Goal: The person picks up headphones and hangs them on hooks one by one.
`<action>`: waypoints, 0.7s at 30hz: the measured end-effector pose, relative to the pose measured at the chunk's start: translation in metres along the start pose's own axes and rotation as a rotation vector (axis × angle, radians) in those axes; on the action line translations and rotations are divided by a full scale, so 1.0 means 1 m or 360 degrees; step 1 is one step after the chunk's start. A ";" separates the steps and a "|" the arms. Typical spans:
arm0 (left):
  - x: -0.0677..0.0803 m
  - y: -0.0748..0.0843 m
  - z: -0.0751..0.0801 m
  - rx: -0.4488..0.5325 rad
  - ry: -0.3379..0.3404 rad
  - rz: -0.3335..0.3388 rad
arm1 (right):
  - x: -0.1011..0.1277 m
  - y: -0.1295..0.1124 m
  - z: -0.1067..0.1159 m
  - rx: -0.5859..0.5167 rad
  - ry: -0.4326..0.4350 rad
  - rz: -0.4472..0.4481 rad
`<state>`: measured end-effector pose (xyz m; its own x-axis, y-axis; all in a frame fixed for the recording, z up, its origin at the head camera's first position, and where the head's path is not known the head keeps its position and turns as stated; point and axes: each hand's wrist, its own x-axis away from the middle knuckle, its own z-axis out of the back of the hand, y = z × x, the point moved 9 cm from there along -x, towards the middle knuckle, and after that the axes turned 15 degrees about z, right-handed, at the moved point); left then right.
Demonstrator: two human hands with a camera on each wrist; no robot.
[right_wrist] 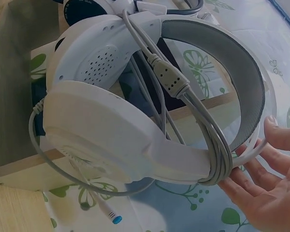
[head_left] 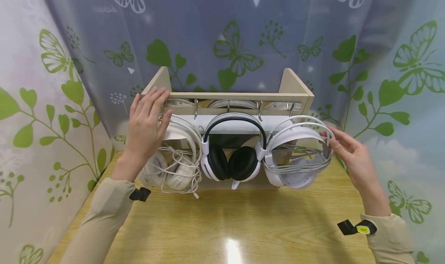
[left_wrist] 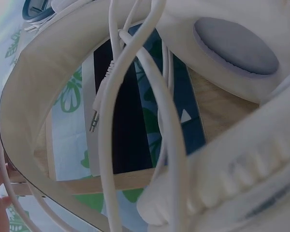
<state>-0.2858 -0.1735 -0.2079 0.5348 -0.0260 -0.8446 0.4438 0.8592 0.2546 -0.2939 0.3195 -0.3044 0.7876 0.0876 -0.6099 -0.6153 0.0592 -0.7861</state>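
Note:
Three pairs of headphones hang in a row at the front of a wooden rack [head_left: 295, 84]. My left hand [head_left: 144, 119] rests on the rack's left end, fingers extended over the top edge. Below it hang the left white headphones [head_left: 180, 177], tangled in their own white cable [left_wrist: 106, 159]; a plug dangles in the left wrist view. The middle headphones [head_left: 244, 163] have black ear pads. At the right, my right hand [head_left: 354, 159] pinches the outer headband of the white headphones [head_left: 302, 175], which have grey cable [right_wrist: 217, 154] wrapped round one side.
Metal hooks [head_left: 259, 110] line the rack under its top edge. The rack stands at the back of a wood-grain table [head_left: 208, 221]. Curtains [head_left: 194, 32] with butterflies and leaves enclose the back and both sides.

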 end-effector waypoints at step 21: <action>0.009 -0.023 0.021 -0.0105 -0.0035 0.0004 | 0.008 0.003 0.009 0.0146 0.0013 0.0051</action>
<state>-0.2760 -0.2037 -0.2114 0.5517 -0.0347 -0.8333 0.3945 0.8911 0.2241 -0.2896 0.3290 -0.3108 0.7677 0.0825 -0.6355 -0.6401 0.1472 -0.7540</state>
